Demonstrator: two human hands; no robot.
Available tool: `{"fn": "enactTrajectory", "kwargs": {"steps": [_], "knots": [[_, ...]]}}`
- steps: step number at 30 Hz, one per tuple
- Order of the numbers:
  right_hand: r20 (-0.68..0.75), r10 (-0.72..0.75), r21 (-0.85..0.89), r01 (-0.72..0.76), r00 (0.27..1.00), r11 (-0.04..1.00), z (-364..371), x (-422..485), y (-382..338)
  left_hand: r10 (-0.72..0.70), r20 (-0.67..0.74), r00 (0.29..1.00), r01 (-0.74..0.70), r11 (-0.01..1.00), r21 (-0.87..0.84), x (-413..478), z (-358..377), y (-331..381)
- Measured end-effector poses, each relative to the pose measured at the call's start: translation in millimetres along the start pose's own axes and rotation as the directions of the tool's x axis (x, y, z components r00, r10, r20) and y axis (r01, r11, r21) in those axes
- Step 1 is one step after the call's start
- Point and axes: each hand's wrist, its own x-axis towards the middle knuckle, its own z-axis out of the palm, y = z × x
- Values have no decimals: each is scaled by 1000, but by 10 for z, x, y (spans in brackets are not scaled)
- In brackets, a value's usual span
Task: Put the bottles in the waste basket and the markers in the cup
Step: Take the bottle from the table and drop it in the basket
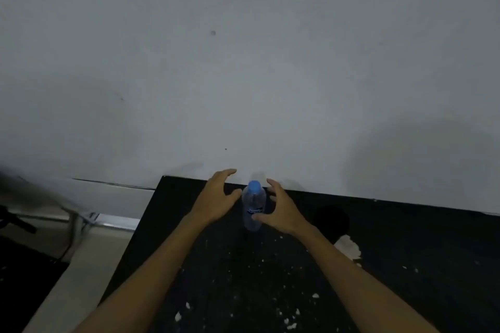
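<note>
Standing upright near the far edge of the black counter (405, 265), a clear plastic bottle (253, 207) with a blue cap sits between two bare hands. Its label is a dark band with lettering too blurred to read, and the lower part of its body on the right is covered by the right thumb. The left hand (216, 201) hovers just beside the bottle with fingers (226, 173) spread and released, the thumb tip close to the bottle's shoulder; whether it touches cannot be told. The right hand (281, 211) curls around the other side, fingers open and arched, thumb laid across the front of the bottle; it is not closed on it.

Both forearms run off the bottom of the frame. The counter surface is matte and dark, flecked with small white crumbs and scraps. A round black shape (331, 220) behind the right wrist is hard to make out against the dark top, and a crumpled white piece (349, 247) lies just beside it. A plain grey wall (243, 62) fills the upper view. At the left edge, blurred dark shapes and a cable (71, 235) are cut off.
</note>
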Motion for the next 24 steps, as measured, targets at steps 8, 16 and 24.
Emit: {"fn": "enactTrajectory", "kwargs": {"steps": [8,16,24], "knots": [[-154,88,85,-75,984,993,425,242,130,-79,35,996,79,997,17,-64,-3,-363],[-170,-34,54,44,985,998,471,36,-101,-82,-43,996,85,994,65,-445,-260,-358],[-91,-270,19,272,959,962,513,-720,-654,-62,-212,975,101,979,176,-1423,-609,-243]]}}
